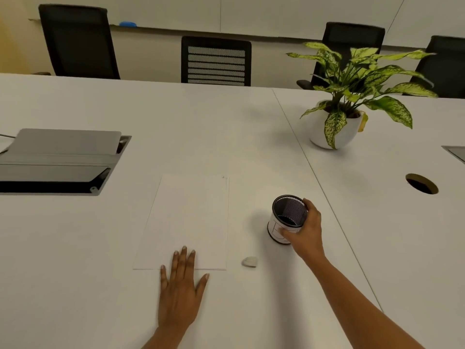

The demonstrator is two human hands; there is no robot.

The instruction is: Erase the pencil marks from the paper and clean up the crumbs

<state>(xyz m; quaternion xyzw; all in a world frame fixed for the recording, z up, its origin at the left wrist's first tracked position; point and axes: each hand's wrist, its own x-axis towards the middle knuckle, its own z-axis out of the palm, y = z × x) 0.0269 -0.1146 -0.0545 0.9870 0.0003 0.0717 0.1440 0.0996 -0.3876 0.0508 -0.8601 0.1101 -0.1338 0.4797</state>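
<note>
A white sheet of paper (187,220) lies flat on the white table (75,248) in front of me; no marks show on it at this distance. My left hand (180,285) lies flat with straight fingers, its fingertips pressing the sheet's near edge. A small white eraser (249,261) sits on the table just right of the paper's near corner. My right hand (305,229) grips a round mesh pen cup (286,219) with a white paper wrap, thumb on its front and fingers behind the rim. The cup is tilted towards me and looks empty.
A potted plant (334,124) in a white pot stands at the far right. An open cable box with a raised grey lid (57,162) sits at the left. A round cable hole (422,183) lies at the right. Black chairs (216,61) line the far side.
</note>
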